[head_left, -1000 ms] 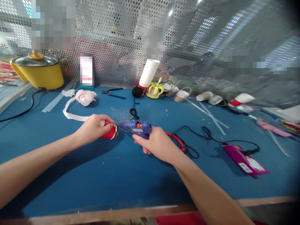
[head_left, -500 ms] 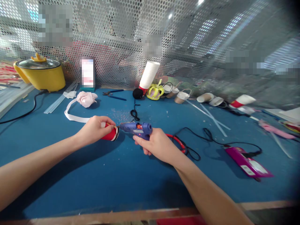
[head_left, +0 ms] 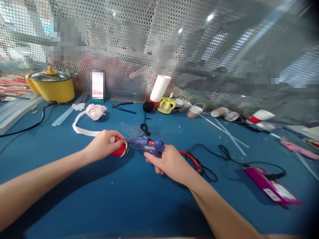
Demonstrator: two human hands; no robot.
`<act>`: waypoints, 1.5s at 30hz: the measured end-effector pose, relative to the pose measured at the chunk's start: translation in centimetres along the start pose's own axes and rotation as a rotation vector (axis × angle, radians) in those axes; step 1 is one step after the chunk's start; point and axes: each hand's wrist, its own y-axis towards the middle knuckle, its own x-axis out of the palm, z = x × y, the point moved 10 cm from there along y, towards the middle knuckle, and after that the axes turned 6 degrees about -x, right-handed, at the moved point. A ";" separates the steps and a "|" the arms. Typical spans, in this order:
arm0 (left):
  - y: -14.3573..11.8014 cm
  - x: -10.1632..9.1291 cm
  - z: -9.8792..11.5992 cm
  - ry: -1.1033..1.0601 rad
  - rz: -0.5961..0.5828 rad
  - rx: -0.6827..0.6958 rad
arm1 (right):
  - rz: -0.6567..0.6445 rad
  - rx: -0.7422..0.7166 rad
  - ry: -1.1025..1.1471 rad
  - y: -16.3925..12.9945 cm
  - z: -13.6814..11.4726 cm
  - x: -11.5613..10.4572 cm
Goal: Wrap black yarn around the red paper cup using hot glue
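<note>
1. your left hand point(head_left: 104, 146) closes its grip round a small red and white cup point(head_left: 121, 150) lying on its side on the blue desk point(head_left: 99, 199), just left of centre, base end toward the glue gun.
2. your right hand point(head_left: 171, 162) wraps its grip on the handle of the purple glue gun point(head_left: 148, 146), whose nozzle touches or nearly touches the cup's end; contact itself is too small to tell.
3. to do this well, i judge you should pin the cup firmly so it cannot roll, keep the nozzle low on the rim, and squeeze gently for a thin bead.
4. keep your left fingertips point(head_left: 117, 139) back from the hot tip; they sit very near it.
5. a red ring point(head_left: 190, 156) and the black cord point(head_left: 224, 154) lie just behind your right wrist and could snag the gun.
6. farther off: a magenta box point(head_left: 271, 189) to the right, a white ribbon point(head_left: 82, 127) with a pink fabric flower point(head_left: 95, 111) at left, pliers point(head_left: 124, 107), a yellow pot point(head_left: 52, 86), a stack of white cups point(head_left: 159, 88), loose glue sticks point(head_left: 226, 131). none crowds the work.
</note>
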 end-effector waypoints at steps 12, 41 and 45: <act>0.0 0.0 0.0 -0.009 0.001 -0.004 | 0.014 -0.006 0.005 -0.3 -0.1 -0.3; 0.1 0.0 0.0 0.012 -0.003 0.010 | 0.000 -0.031 0.003 -0.5 -0.2 -0.2; 0.1 0.0 0.0 0.008 0.002 0.011 | 0.012 -0.020 0.000 -0.5 -0.3 -0.3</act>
